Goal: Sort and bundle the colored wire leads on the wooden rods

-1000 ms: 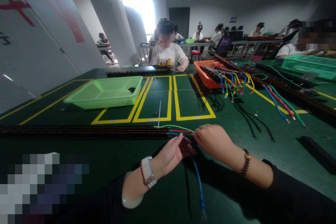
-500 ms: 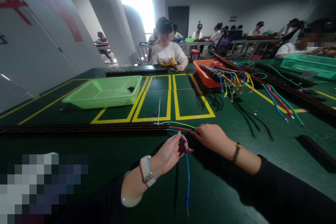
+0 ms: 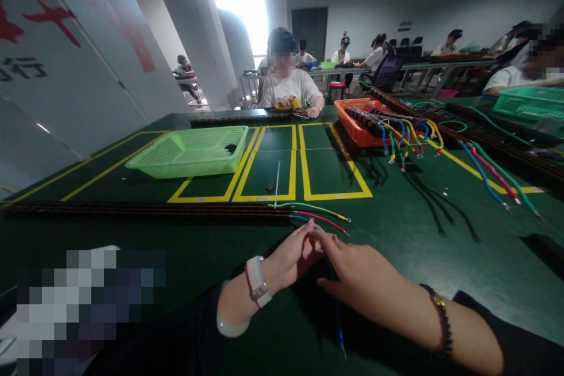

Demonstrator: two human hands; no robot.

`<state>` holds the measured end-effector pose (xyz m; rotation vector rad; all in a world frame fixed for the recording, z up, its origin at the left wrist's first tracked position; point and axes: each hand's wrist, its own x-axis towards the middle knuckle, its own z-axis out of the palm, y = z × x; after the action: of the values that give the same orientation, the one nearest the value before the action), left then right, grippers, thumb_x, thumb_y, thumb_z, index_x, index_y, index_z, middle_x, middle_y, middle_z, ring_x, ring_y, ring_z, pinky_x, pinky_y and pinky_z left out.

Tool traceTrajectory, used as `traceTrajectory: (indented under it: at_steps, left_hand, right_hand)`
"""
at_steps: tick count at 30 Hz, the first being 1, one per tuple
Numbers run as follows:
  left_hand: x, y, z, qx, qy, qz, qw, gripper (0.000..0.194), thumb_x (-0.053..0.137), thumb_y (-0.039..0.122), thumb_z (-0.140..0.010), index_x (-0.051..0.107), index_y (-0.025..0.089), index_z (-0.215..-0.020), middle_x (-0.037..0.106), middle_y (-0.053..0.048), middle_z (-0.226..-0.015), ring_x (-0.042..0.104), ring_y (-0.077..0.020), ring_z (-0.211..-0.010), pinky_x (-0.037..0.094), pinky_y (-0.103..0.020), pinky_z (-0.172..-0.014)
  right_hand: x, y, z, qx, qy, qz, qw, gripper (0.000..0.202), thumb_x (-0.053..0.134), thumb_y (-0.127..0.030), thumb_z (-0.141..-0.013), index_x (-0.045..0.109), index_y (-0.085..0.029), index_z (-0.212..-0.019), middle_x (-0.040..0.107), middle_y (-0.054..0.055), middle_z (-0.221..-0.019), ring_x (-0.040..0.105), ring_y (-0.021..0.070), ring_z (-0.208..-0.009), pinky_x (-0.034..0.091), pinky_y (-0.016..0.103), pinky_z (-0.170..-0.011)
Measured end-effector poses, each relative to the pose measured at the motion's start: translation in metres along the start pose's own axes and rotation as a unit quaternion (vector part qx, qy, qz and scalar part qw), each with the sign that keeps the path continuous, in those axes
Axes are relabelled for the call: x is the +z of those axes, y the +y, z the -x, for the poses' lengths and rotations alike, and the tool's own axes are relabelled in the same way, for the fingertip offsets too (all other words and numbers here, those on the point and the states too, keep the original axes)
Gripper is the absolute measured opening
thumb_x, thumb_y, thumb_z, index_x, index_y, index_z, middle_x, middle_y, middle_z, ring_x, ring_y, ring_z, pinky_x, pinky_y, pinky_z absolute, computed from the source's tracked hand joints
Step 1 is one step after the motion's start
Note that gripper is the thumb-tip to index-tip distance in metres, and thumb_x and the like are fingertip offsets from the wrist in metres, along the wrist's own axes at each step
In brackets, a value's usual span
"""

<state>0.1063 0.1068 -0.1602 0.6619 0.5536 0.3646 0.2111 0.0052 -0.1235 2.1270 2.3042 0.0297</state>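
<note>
A long dark wiring strip (image 3: 150, 212) lies across the table ahead of me. From its right end come a green wire (image 3: 324, 209), a red wire (image 3: 324, 221) and a blue wire (image 3: 340, 329). My left hand (image 3: 291, 258) pinches the blue wire near the strip, and its tip hangs towards me. My right hand (image 3: 370, 273) reaches over the left fingertips at the blue wire, its thumb held apart from the fingers. Part of the blue wire is hidden behind the right hand. A white cable tie (image 3: 277, 185) stands up from the strip's end.
A light green basket (image 3: 189, 167) stands beyond the strip. To the right, an orange basket (image 3: 363, 138) holds strips with coloured wires. Another long strip with loose wires and a teal basket (image 3: 529, 101) are farther right. A co-worker (image 3: 288, 85) sits opposite with a yellow tool.
My right hand has let go of the green and red wires and come nearer, over to the blue wire by my left hand. The view has shifted slightly left.
</note>
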Motion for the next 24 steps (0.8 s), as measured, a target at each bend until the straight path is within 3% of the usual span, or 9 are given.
traceTrajectory:
  at_steps: [3, 5, 10, 18, 24]
  left_hand:
    - [-0.002, -0.002, -0.002, 0.012, -0.006, 0.010, 1.000, 0.029, 0.057, 0.045, -0.077, 0.053, 0.016, -0.080, 0.063, 0.001, -0.080, 0.059, -0.0038, -0.074, 0.049, -0.023, -0.089]
    - [-0.003, -0.004, -0.003, 0.024, 0.003, 0.017, 1.000, 0.028, 0.060, 0.044, -0.075, 0.054, 0.017, -0.081, 0.063, 0.002, -0.079, 0.059, -0.0046, -0.074, 0.050, -0.023, -0.087]
    - [0.000, -0.005, -0.003, 0.047, 0.021, 0.047, 0.998, 0.026, 0.063, 0.040, -0.074, 0.055, 0.016, -0.083, 0.065, 0.000, -0.086, 0.062, -0.0072, -0.082, 0.050, -0.024, -0.088]
    - [0.004, -0.005, -0.003, 0.067, 0.085, 0.099, 0.989, 0.017, 0.063, 0.031, -0.073, 0.055, 0.016, -0.075, 0.063, 0.003, -0.071, 0.060, -0.0045, -0.070, 0.050, -0.021, -0.085]
    - [0.007, -0.007, 0.003, 0.095, 0.114, 0.123, 0.981, 0.015, 0.063, 0.027, -0.072, 0.053, 0.017, -0.074, 0.060, 0.006, -0.063, 0.057, -0.0032, -0.060, 0.047, -0.016, -0.065]
  right_hand:
    - [0.005, 0.004, -0.003, 0.015, -0.035, 0.017, 0.999, 0.071, 0.042, -0.019, -0.081, 0.016, -0.020, -0.147, 0.060, 0.010, -0.106, 0.064, 0.0121, -0.084, 0.041, 0.016, -0.061]
    - [0.005, 0.011, -0.005, 0.022, -0.027, 0.017, 0.999, 0.069, 0.035, -0.014, -0.082, 0.015, -0.024, -0.148, 0.061, 0.008, -0.103, 0.064, 0.0105, -0.080, 0.042, 0.017, -0.061]
    - [0.001, 0.024, -0.006, -0.003, 0.021, 0.021, 1.000, 0.067, 0.036, -0.017, -0.084, 0.017, -0.033, -0.146, 0.060, 0.005, -0.107, 0.063, 0.0067, -0.077, 0.046, 0.016, -0.064]
    - [0.001, 0.025, -0.005, -0.043, 0.044, -0.001, 0.998, 0.065, 0.036, -0.015, -0.084, 0.022, -0.033, -0.145, 0.058, 0.004, -0.112, 0.063, 0.0061, -0.085, 0.045, 0.014, -0.066]
    - [0.000, 0.028, -0.008, -0.092, 0.069, -0.038, 0.993, 0.059, 0.038, -0.018, -0.085, 0.029, -0.034, -0.142, 0.058, 0.003, -0.113, 0.061, 0.0024, -0.085, 0.042, 0.011, -0.067]
